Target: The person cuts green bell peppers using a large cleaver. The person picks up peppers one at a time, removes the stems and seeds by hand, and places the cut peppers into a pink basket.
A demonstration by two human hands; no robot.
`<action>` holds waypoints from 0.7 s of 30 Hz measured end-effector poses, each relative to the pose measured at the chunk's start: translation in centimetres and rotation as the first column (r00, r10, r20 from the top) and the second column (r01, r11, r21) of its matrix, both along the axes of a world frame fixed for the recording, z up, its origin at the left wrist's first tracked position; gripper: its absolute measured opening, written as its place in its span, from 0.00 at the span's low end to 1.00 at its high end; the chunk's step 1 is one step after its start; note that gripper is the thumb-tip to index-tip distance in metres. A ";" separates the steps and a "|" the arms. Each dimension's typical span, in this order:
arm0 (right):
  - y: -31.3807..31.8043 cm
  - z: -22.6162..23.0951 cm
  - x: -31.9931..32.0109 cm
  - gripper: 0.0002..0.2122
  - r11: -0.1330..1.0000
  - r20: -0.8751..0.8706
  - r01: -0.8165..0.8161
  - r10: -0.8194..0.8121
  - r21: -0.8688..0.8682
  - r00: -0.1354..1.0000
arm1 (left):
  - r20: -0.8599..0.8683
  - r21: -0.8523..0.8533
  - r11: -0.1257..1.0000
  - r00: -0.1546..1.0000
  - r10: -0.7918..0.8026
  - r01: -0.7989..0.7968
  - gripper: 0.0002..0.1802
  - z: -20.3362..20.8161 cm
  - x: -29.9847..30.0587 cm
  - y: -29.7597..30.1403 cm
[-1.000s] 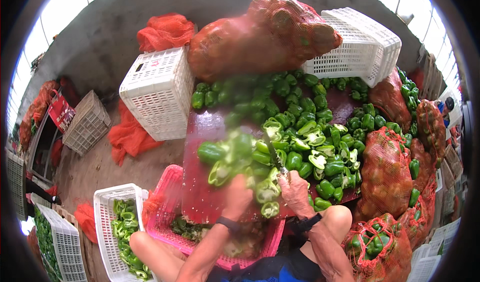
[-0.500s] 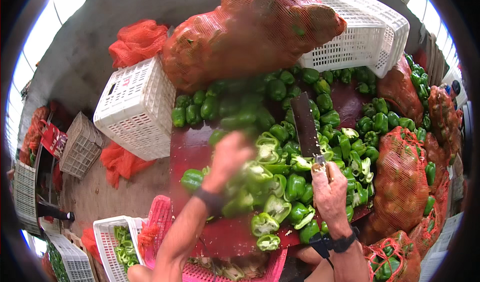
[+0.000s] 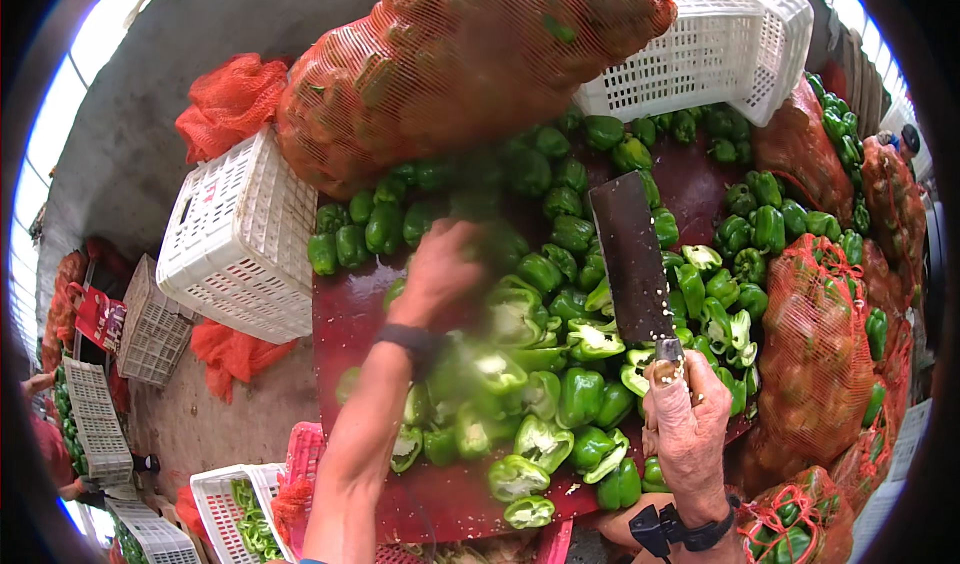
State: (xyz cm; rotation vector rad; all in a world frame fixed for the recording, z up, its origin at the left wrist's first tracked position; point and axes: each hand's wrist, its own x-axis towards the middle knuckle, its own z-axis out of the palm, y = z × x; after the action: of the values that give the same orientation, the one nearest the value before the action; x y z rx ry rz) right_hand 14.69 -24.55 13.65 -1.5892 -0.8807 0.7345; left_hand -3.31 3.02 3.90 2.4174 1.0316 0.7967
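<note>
My right hand [image 3: 685, 409] is wrapped round the handle of a broad, dark cleaver [image 3: 632, 264]. Its blade points away from me over the peppers, with pale seeds stuck to it. My left hand [image 3: 445, 264] reaches in among whole green bell peppers [image 3: 384, 229] at the far left of the red table [image 3: 350, 349]. A smear in the picture blurs its fingers, so whether they grip a pepper is unclear. Halved bell peppers [image 3: 543, 444] with pale insides lie between my forearms, several cut side up.
A large red mesh sack [image 3: 400, 94] stands across the far side. White crates [image 3: 240, 254] flank it, one on the left and stacked ones [image 3: 690, 59] at the far right. More mesh sacks [image 3: 815, 354] line the right edge. A crate of green pepper strips [image 3: 255, 524] is at lower left.
My left hand has moved away from me, from over the cut peppers to the whole ones. The cleaver's blade shows more of its broad face. The whole scene has shifted slightly with the view.
</note>
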 end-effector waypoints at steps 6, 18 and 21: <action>-0.3 0.3 -0.4 0.14 1.000 -0.031 0.024 -0.024 -0.005 0.999 | -0.159 -0.195 0.981 0.986 -0.048 0.016 0.21 -1.1 -2.0 -0.3; -0.6 -0.7 -0.7 0.15 1.000 -0.008 0.005 -0.005 -0.025 1.000 | -0.168 -0.323 0.930 0.978 0.126 -0.175 0.22 -0.6 3.0 -0.2; -0.5 0.3 -1.3 0.16 0.999 -0.042 -0.027 0.026 -0.033 0.999 | -0.246 -0.224 0.966 0.967 0.071 -0.128 0.42 -2.2 0.7 0.6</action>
State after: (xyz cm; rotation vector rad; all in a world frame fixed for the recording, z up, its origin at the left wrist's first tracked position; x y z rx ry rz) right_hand 13.40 -25.03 13.98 -1.5890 -0.8648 0.8020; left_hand -2.59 3.58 1.65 2.3043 1.2702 0.3921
